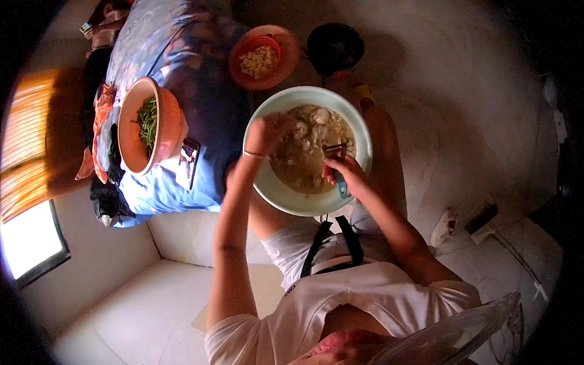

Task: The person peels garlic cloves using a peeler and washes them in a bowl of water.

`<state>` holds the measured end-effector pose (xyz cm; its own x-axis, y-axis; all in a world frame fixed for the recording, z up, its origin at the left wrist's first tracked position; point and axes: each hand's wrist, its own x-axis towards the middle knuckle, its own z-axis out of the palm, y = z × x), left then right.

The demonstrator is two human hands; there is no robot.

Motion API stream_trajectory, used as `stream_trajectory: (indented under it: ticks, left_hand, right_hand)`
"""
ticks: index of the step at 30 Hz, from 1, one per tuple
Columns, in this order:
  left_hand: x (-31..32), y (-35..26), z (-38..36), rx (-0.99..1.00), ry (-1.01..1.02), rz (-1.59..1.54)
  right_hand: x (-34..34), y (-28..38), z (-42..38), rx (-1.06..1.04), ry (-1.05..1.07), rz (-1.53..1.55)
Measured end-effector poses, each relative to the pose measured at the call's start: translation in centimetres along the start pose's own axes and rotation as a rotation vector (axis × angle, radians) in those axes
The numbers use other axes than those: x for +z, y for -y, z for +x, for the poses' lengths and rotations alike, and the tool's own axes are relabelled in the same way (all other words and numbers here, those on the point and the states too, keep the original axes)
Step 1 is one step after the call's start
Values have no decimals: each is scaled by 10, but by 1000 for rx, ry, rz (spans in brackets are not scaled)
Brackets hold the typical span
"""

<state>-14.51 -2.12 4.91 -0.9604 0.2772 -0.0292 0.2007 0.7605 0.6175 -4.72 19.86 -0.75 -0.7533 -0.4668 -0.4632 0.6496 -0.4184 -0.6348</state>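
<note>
A large pale green basin (258, 182) sits at my lap, holding cloudy water with pale pieces and peelings (313, 137) in it. My right hand (345, 173) is closed round a peeler (342, 187) with a blue handle, its metal head over the basin's right half. My left hand (265, 135) is over the basin's left side, with a thin band at the wrist. Its fingers are dark and blurred near the water, so what they hold, if anything, does not show.
An orange bowl (286, 70) with a red bowl of pale cut pieces (258, 62) stands beyond the basin, beside a dark pan (336, 48). On the blue-covered bed (213, 158) are a tub of green beans (173, 125) and a phone (189, 156). Another person (106, 30) is at far left.
</note>
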Motion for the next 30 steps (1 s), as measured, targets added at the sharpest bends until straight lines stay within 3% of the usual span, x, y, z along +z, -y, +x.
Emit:
stream_trajectory:
  ticks: [1, 2, 3, 4, 5, 7, 8, 10, 11, 13, 14, 16, 17, 18, 20, 22, 24, 26, 28, 30]
  left_hand:
    - [-7, 18, 23, -178, -16, -21]
    - [-7, 52, 45, -37, -186, -389]
    - [-28, 45, 64, -108, -167, -63]
    - [-30, 83, 87, -98, -174, -136]
    - [-30, 112, 114, -344, -105, -216]
    - [-33, 110, 146, -463, -247, -459]
    - [-33, 128, 159, -466, -247, -474]
    - [-29, 173, 174, -304, 28, -1211]
    - [-24, 176, 177, -311, 26, -1227]
    - [-28, 171, 173, -182, -23, -873]
    - [-30, 170, 165, -200, -34, -885]
    - [-53, 121, 152, -524, -167, -915]
    - [-60, 83, 129, -332, -290, -597]
    - [-61, 77, 106, -329, -309, -594]
    - [-55, 76, 65, -149, -433, -746]
    - [-55, 52, 6, -97, -275, -548]
    - [-31, 68, -39, -133, -29, -528]
    - [10, 72, -86, 635, -268, 148]
    - [39, 78, -119, 537, 199, 544]
    - [25, 20, -148, 247, 433, 365]
  right_hand:
    - [-1, -1, 2, 9, 1, 3]
    - [-2, -2, 4, 43, 8, 7]
    - [-2, -3, 5, 75, 13, 12]
    - [-2, -4, 6, 80, 10, 14]
    - [-1, -4, 6, 77, -14, 6]
    - [6, 6, 2, 108, -64, -52]
    - [1, -3, 5, 112, -49, 58]
    - [-6, -4, 6, 136, 16, 117]
    - [-6, -4, 7, 148, 6, 109]
    - [-1, -5, 7, 58, 10, 105]
    - [1, -5, 4, 80, 10, 95]
    - [8, -4, 5, 42, -93, 145]
    - [6, -4, 6, 45, -82, 87]
    - [9, -4, 4, 17, -112, 30]
    - [-12, -28, 16, -200, -149, -381]
    - [-8, -13, 17, -125, -172, -429]
    - [-39, -19, 42, 9, -136, -878]
    - [3, 14, 30, 48, -41, -1008]
    - [-3, -13, 50, -50, -36, -886]
    - [7, -24, 65, 43, 75, -1151]
